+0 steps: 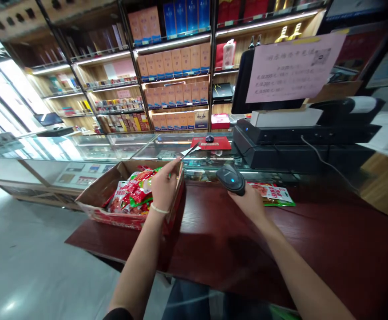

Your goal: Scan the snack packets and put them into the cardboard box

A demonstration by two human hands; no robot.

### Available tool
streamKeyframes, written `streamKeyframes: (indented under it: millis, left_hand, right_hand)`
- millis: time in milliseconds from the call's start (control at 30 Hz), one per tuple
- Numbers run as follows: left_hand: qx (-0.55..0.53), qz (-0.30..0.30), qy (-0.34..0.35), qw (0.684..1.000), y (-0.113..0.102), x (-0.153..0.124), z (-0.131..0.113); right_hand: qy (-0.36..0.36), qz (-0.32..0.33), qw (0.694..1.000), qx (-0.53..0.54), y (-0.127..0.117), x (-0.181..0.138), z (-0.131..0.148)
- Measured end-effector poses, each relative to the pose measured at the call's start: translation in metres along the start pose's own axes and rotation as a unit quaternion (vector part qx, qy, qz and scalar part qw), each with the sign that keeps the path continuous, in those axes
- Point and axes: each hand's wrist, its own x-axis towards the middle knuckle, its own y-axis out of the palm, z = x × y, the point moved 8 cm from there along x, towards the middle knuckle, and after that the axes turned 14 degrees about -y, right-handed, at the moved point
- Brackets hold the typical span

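My left hand (163,184) reaches into a cardboard box (96,193) of red and green snack packets (130,195), its fingers closed on a packet at the box's right side. My right hand (249,202) grips a black barcode scanner (231,178) with a blue light, held just above the dark red counter (314,249). One snack packet (275,194) lies flat on the counter right beside the scanner.
A black cash register (297,142) with a screen and pink notice (292,69) stands at the back right. Glass display counters (90,149) run behind the box, with a mouse on a red mat (210,142). Shelves of boxed goods (174,66) line the wall.
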Motion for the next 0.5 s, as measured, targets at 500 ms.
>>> streamKeyframes:
  millis: [500]
  left_hand:
    - [0.332,0.117,-0.018,0.936,-0.019,-0.001,0.12]
  right_hand:
    - [-0.06,0.074,0.995,-0.002,0.069,0.015,0.079]
